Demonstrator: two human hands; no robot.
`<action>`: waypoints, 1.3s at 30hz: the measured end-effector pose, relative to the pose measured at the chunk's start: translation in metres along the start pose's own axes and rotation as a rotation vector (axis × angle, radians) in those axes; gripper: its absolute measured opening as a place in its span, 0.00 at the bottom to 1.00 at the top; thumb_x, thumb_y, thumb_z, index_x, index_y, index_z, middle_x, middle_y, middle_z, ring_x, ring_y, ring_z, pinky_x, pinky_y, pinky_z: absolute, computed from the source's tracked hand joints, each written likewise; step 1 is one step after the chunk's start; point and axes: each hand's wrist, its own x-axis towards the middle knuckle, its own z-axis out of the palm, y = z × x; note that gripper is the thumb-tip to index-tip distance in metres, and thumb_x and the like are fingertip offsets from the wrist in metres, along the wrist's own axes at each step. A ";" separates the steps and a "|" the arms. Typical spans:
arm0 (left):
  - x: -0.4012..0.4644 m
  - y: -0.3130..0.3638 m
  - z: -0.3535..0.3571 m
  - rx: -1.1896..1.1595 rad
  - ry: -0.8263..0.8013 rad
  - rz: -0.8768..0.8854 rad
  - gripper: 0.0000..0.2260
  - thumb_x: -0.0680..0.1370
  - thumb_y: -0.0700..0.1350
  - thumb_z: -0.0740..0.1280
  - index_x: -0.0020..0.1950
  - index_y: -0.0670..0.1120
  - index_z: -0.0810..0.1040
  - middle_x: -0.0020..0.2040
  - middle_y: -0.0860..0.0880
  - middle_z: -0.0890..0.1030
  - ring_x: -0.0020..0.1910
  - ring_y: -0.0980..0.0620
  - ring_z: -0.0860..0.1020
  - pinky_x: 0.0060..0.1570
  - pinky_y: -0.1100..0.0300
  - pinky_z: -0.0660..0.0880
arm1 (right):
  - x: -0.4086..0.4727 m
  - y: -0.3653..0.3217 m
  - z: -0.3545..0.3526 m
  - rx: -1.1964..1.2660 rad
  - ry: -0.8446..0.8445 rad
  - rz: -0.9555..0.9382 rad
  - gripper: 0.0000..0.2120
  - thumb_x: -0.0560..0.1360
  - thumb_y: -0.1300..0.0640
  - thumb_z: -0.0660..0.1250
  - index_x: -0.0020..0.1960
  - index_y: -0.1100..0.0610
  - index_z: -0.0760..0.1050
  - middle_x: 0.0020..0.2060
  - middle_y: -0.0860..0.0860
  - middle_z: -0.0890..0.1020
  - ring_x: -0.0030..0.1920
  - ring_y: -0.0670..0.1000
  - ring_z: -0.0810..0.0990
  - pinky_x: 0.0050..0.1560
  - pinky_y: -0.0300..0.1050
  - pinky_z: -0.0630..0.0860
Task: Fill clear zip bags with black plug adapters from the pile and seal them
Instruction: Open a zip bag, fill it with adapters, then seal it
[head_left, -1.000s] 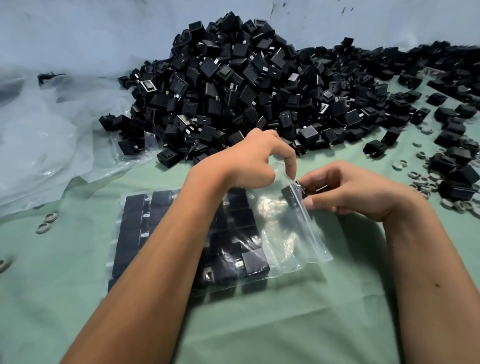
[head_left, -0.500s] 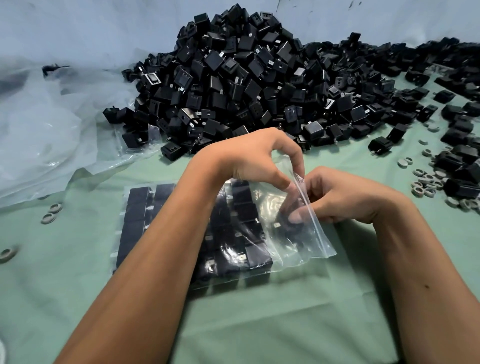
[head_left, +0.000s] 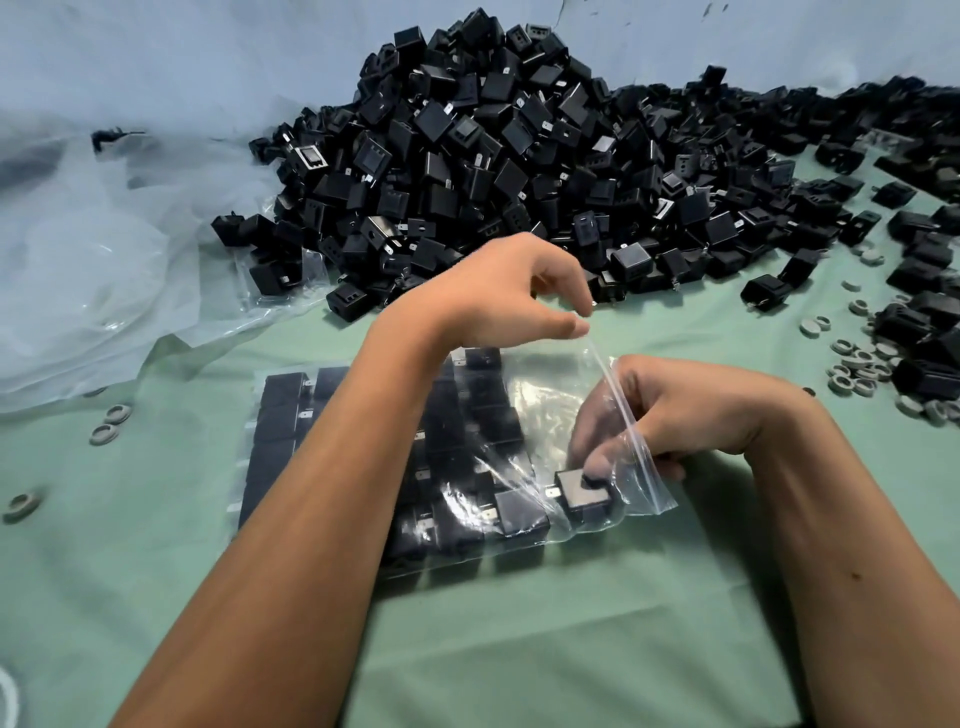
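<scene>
- Trick here: slide the adapter (head_left: 583, 493) flat against the last row, prongs matching the others, so the bag (head_left: 558, 410) zips shut later.
- My right hand (head_left: 670, 415) is inside the mouth, fingertips pinched on that adapter, at 3 o'clock of the rows.
- My left hand (head_left: 498, 291) pinches the bag's top lip, lifting it.
- Pile (head_left: 519, 156) sits at 12.

Pile (head_left: 519, 171) behind bag (head_left: 545, 410)

Clear zip bag (head_left: 524, 415) lying flat, mouth open at right, rows of black plug adapters (head_left: 467, 499) inside, large adapter pile (head_left: 498, 166) behind.
</scene>
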 end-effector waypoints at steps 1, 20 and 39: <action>0.001 -0.004 -0.002 0.062 0.070 -0.025 0.03 0.76 0.47 0.75 0.48 0.52 0.86 0.50 0.56 0.84 0.54 0.56 0.80 0.57 0.55 0.77 | 0.000 0.000 0.000 0.009 -0.003 -0.002 0.09 0.73 0.54 0.77 0.49 0.58 0.87 0.33 0.60 0.84 0.26 0.50 0.75 0.25 0.38 0.72; -0.002 -0.034 -0.003 0.352 0.204 -0.291 0.12 0.72 0.36 0.71 0.43 0.55 0.81 0.47 0.53 0.82 0.48 0.49 0.81 0.48 0.53 0.79 | 0.006 0.000 0.003 -0.055 -0.011 0.042 0.09 0.69 0.52 0.80 0.48 0.53 0.87 0.35 0.55 0.86 0.28 0.48 0.77 0.24 0.34 0.67; -0.006 -0.047 -0.006 0.352 0.299 -0.443 0.16 0.72 0.46 0.80 0.55 0.53 0.77 0.51 0.53 0.77 0.53 0.49 0.74 0.49 0.53 0.72 | 0.022 0.016 -0.008 0.292 1.017 0.012 0.12 0.76 0.56 0.76 0.40 0.63 0.80 0.23 0.48 0.74 0.20 0.44 0.64 0.22 0.34 0.61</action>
